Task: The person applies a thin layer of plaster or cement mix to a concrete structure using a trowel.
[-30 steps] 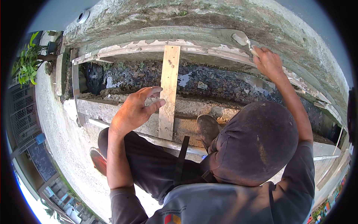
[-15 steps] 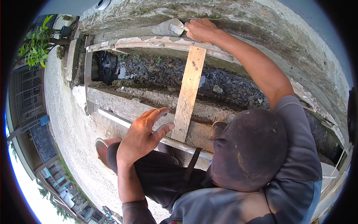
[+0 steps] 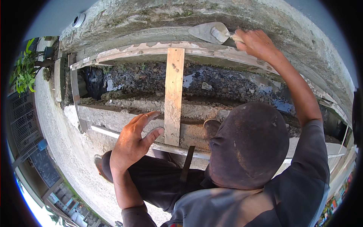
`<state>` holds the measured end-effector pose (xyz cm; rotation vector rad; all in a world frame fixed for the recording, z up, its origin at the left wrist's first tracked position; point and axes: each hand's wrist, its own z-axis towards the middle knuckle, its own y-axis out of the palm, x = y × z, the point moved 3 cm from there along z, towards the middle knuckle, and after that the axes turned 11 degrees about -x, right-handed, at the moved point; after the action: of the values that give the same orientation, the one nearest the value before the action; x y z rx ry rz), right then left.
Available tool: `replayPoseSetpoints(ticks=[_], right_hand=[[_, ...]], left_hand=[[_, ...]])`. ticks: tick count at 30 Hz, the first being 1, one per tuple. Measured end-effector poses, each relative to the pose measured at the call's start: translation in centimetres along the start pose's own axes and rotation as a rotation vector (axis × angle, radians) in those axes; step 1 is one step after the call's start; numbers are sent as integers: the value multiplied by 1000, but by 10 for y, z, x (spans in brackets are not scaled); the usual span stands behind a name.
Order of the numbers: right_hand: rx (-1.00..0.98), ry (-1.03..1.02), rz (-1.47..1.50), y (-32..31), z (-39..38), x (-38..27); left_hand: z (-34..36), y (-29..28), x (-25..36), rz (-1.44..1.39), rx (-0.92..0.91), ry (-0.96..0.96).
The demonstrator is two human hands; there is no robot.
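Outdoor drain (image 3: 143, 77) below rough concrete wall (image 3: 151, 17). Right hand (image 3: 257, 43) grips trowel (image 3: 204, 31), blade over grey ledge (image 3: 159, 36) beside wooden edging (image 3: 132, 50) — smoothing pass, seemingly; next stroke calls for flat blade, steady pressure. Left hand (image 3: 133, 142) empty, half-open — near plank (image 3: 174, 94).

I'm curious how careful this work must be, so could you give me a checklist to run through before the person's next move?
1. Right hand gripping the grey, pointed metal trowel: ok, closed around its handle.
2. Left hand free: ok, open and holding nothing.
3. Pale, flat wooden plank lying across the open, wet ditch: ok.
4. Plank firmly fastened: cannot tell.
5. Dark shoe planted securely: cannot tell, partly hidden by the dark, rounded cloth cap.
6. Trowel's underside clean: cannot tell, out of view.
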<state>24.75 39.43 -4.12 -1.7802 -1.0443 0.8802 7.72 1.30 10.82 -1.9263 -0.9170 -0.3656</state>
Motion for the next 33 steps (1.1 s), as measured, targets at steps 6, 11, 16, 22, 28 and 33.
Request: replayPoseSetpoints(ticks=[6,11,16,22,28,33], right_hand=[[55,82,-71,11,-86,93],[-213,371,-68,0,-184,141],[189,408,-34,17,-215,117],[127,342,-186,78,-151,79],[278,296,-169,93,-143,64],[327,395,-129,94,-181,94]], left_hand=[[20,6,-6,-92,-74,-18],[34,9,-5,-46,-104,11],[53,13,-2,-88,-133,86],[77,21,-19,-176,-153,136],[68,14,-25,-83,-166,12],[78,18,-21,-167,-199,46]])
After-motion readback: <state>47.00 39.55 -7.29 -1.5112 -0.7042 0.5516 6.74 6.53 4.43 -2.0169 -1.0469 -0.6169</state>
